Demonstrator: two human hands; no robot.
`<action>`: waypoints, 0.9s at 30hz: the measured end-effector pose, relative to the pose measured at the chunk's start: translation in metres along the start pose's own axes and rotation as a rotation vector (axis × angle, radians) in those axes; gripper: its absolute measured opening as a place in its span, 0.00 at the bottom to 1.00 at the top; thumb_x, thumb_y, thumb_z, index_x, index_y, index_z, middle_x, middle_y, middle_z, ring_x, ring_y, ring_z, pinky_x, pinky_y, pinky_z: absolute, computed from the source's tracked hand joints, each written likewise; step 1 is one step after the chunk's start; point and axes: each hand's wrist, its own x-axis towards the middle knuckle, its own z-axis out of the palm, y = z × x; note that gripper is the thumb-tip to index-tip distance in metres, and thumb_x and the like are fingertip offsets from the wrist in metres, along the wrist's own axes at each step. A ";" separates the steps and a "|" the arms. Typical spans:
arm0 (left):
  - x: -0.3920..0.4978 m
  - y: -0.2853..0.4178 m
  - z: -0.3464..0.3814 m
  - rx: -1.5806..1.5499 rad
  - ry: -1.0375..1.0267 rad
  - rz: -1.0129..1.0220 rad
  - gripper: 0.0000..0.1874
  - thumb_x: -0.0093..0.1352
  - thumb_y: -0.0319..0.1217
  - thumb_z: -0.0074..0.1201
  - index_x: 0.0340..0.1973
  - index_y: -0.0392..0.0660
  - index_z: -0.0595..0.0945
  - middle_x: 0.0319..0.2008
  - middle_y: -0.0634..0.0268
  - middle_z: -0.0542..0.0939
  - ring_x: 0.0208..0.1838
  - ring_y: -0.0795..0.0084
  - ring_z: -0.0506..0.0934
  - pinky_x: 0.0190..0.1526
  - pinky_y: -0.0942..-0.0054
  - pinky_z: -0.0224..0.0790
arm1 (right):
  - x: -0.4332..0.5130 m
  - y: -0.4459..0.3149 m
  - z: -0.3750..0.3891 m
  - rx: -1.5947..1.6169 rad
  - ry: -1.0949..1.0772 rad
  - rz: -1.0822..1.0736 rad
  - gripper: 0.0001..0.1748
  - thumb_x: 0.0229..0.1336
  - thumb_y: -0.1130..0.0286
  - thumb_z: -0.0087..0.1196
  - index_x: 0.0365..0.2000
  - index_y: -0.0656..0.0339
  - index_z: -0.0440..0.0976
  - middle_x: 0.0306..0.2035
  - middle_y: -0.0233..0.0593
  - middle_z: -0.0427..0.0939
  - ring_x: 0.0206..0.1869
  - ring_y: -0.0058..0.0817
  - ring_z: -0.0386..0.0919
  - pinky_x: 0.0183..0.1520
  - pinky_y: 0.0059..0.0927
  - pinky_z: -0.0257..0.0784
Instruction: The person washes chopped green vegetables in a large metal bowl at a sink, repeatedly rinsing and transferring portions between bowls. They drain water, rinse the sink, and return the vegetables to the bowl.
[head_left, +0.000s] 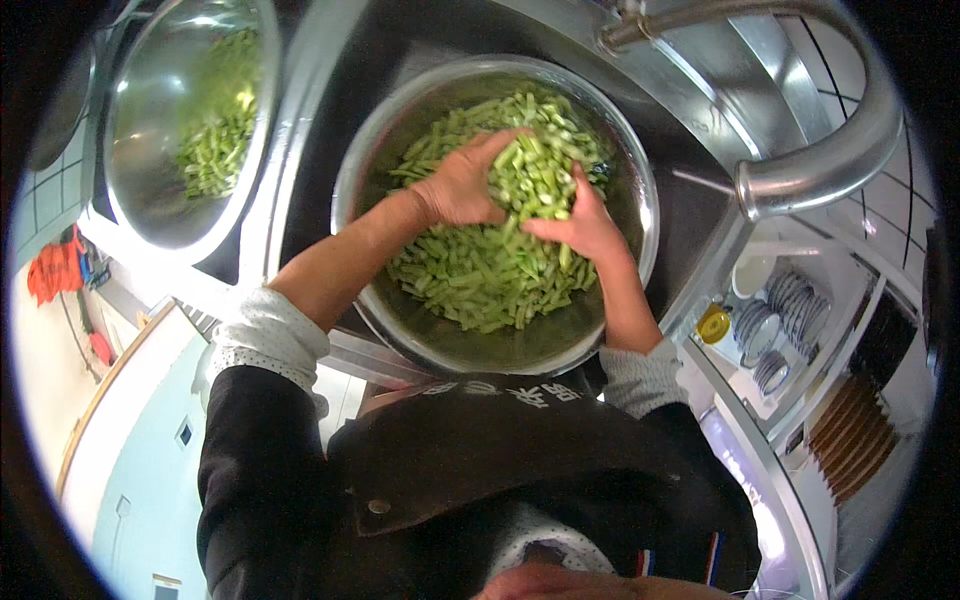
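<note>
A wide stainless steel basin (495, 356) stands before me in a sink, filled with cut green bean pieces (480, 285). Above that heap, a double handful of the pieces (534, 169) is cupped between my two hands. My left hand (469, 180) grips the pile from the left with its fingers curled over the far side. From the right, my right hand (589, 217) presses against it, thumb and fingers spread around the pieces. Some of the fingers are hidden behind the beans.
To the left, a second steel basin (142, 165) holds more cut green pieces (221, 142). A thick curved metal pipe (817, 176) juts in at the upper right. Stacked bowls (757, 330) and a yellow dish (713, 324) sit on a shelf at the right.
</note>
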 end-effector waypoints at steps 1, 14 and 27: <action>-0.008 0.006 0.000 -0.003 0.026 0.030 0.60 0.47 0.31 0.74 0.76 0.57 0.59 0.63 0.47 0.71 0.66 0.47 0.73 0.72 0.59 0.65 | -0.008 -0.006 0.001 -0.023 -0.002 -0.077 0.55 0.37 0.64 0.80 0.65 0.63 0.62 0.58 0.47 0.76 0.59 0.38 0.77 0.64 0.40 0.73; -0.083 0.044 0.004 -0.237 0.128 0.025 0.55 0.51 0.26 0.74 0.74 0.46 0.62 0.66 0.50 0.71 0.70 0.53 0.71 0.71 0.60 0.63 | -0.051 -0.048 0.033 0.159 -0.105 -0.064 0.49 0.39 0.74 0.78 0.63 0.65 0.64 0.56 0.40 0.77 0.58 0.29 0.77 0.62 0.33 0.73; -0.186 0.049 -0.130 -0.309 0.561 0.083 0.56 0.53 0.12 0.67 0.76 0.41 0.56 0.65 0.55 0.73 0.66 0.63 0.74 0.69 0.64 0.69 | 0.057 -0.199 0.131 -0.161 -0.349 -0.664 0.54 0.37 0.69 0.80 0.66 0.59 0.63 0.58 0.44 0.77 0.59 0.35 0.78 0.65 0.38 0.73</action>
